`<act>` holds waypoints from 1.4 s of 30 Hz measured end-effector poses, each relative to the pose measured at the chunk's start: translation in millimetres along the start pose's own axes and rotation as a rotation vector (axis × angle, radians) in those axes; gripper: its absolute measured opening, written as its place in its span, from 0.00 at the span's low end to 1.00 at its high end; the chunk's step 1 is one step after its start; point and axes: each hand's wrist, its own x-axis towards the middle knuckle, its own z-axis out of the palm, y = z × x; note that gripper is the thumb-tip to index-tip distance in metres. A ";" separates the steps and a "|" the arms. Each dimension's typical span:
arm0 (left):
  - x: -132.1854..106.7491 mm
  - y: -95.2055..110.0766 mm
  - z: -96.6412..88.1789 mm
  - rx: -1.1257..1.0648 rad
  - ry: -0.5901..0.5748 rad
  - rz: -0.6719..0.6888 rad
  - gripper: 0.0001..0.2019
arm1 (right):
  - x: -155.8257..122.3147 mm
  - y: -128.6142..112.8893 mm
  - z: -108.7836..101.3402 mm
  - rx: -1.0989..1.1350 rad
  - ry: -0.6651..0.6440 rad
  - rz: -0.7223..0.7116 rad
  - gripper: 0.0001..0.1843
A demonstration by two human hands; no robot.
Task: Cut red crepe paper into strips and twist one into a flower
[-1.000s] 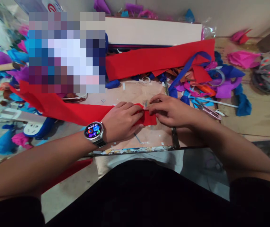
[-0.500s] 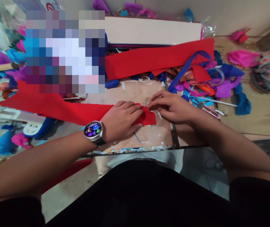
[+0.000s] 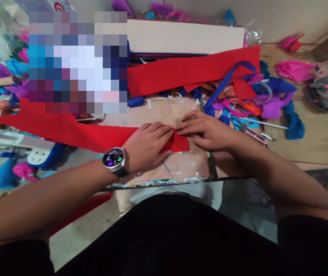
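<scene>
Cannot see part of the red strip [image 3: 95,136], under left hand [image 3: 149,145], nor anything behind the pixelated block [image 3: 77,61]. Cannot read small icons of the watch [image 3: 113,158].

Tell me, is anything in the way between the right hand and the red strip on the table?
Nothing that I can see. The right hand has its fingertips at the red strip's end, maybe touching it. The left hand lies on the strip, beside them.
</scene>
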 end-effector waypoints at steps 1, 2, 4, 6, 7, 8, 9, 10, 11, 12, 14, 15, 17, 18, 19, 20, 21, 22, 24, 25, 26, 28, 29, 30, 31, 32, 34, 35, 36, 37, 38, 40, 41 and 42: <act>-0.1 -0.1 0.2 -0.001 0.003 -0.002 0.28 | 0.2 0.0 -0.2 -0.004 -0.002 -0.002 0.28; -0.2 -0.3 0.5 -0.001 0.007 -0.004 0.29 | 0.4 -0.1 -0.4 -0.008 -0.004 -0.006 0.28; -0.5 -0.6 1.1 0.000 0.012 -0.008 0.30 | 0.6 -0.1 -0.6 -0.014 -0.003 -0.013 0.28; -0.7 -0.4 1.1 0.005 0.011 -0.018 0.30 | 0.7 -0.1 -0.6 -0.017 0.000 -0.016 0.27; -0.8 -0.1 0.9 0.009 0.009 -0.028 0.31 | 0.6 -0.1 -0.5 -0.017 0.001 -0.016 0.27; -0.8 0.2 0.4 0.012 0.006 -0.038 0.31 | 0.5 -0.1 -0.3 -0.018 0.002 -0.016 0.27; -0.8 0.5 -0.1 0.014 0.007 -0.048 0.31 | 0.5 -0.2 0.0 -0.019 0.002 -0.015 0.27; -0.8 0.8 -0.6 0.015 0.007 -0.055 0.31 | 0.5 -0.4 0.3 -0.018 0.003 -0.015 0.27; -0.9 0.9 -1.1 0.015 0.005 -0.061 0.32 | 0.7 -0.7 0.6 -0.017 0.004 -0.014 0.26; -0.9 0.9 -1.4 0.014 0.007 -0.064 0.32 | 1.0 -1.3 0.9 -0.015 0.005 -0.011 0.26; -1.2 0.6 -1.5 0.013 0.011 -0.068 0.33 | 2.0 -3.0 1.1 -0.010 0.008 -0.002 0.25; -1.3 0.4 -1.3 0.013 0.012 -0.070 0.33 | 2.6 -4.0 1.1 -0.008 0.007 0.001 0.25; -1.6 -0.1 -1.1 0.010 0.016 -0.077 0.34 | 3.6 -5.9 0.9 -0.004 0.002 0.004 0.25; -1.6 -0.2 -1.3 0.007 0.022 -0.080 0.34 | 3.9 -6.5 0.8 -0.002 0.000 0.003 0.25; -1.5 -0.3 -1.7 0.002 0.031 -0.083 0.34 | 4.1 -6.9 0.7 0.000 0.000 0.001 0.25; -1.4 -0.3 -2.4 -0.002 0.044 -0.084 0.35 | 4.1 -7.0 0.7 0.002 -0.001 -0.001 0.26; -1.3 -0.2 -3.3 -0.007 0.055 -0.080 0.35 | 4.1 -7.0 0.7 0.004 -0.002 -0.002 0.26; -1.1 0.0 -4.2 -0.012 0.064 -0.071 0.34 | 4.0 -6.8 0.7 0.005 -0.003 -0.003 0.27; -0.8 0.2 -5.7 -0.022 0.063 -0.036 0.32 | 3.8 -6.2 0.7 0.005 -0.005 -0.005 0.28; -0.7 0.1 -6.0 -0.025 0.057 -0.016 0.30 | 3.7 -6.0 0.7 0.003 -0.004 -0.005 0.28; -0.7 -0.1 -5.8 -0.028 0.049 -0.002 0.29 | 3.6 -5.8 0.7 0.000 -0.002 -0.005 0.29; -0.9 -0.8 -4.6 -0.031 0.038 0.009 0.28 | 3.6 -5.6 0.6 -0.011 0.001 -0.012 0.28; -1.0 -1.2 -3.7 -0.032 0.035 0.006 0.28 | 3.6 -5.6 0.6 -0.016 0.001 -0.017 0.28; -1.1 -1.5 -2.8 -0.033 0.033 0.001 0.28 | 3.5 -5.7 0.5 -0.022 -0.001 -0.023 0.28; -1.3 -1.8 -2.1 -0.035 0.032 -0.004 0.28 | 3.4 -5.8 0.4 -0.026 -0.004 -0.028 0.28; -1.4 -1.9 -1.6 -0.036 0.032 -0.009 0.28 | 3.2 -6.0 0.3 -0.029 -0.006 -0.031 0.29; -1.4 -1.8 -1.3 -0.035 0.032 -0.017 0.28 | 2.7 -6.5 -0.1 -0.035 -0.010 -0.031 0.30; -1.4 -1.6 -1.5 -0.034 0.031 -0.020 0.28 | 2.4 -6.7 -0.4 -0.038 -0.013 -0.031 0.31; -1.4 -1.5 -1.9 -0.035 0.031 -0.020 0.28 | 2.0 -6.9 -0.8 -0.042 -0.016 -0.031 0.31; -1.3 -1.3 -2.2 -0.037 0.030 -0.020 0.29 | 1.7 -7.1 -1.3 -0.047 -0.018 -0.032 0.31; -1.2 -1.2 -2.6 -0.040 0.029 -0.019 0.29 | 1.4 -7.1 -2.0 -0.052 -0.021 -0.036 0.31; -1.0 -1.2 -3.1 -0.045 0.031 -0.019 0.30 | 0.8 -6.8 -3.5 -0.055 -0.030 -0.045 0.29; -0.8 -1.4 -3.0 -0.047 0.031 -0.020 0.30 | 0.5 -6.5 -4.3 -0.051 -0.036 -0.049 0.29; -0.7 -1.7 -2.8 -0.050 0.031 -0.021 0.31 | 0.3 -6.2 -5.2 -0.044 -0.041 -0.054 0.28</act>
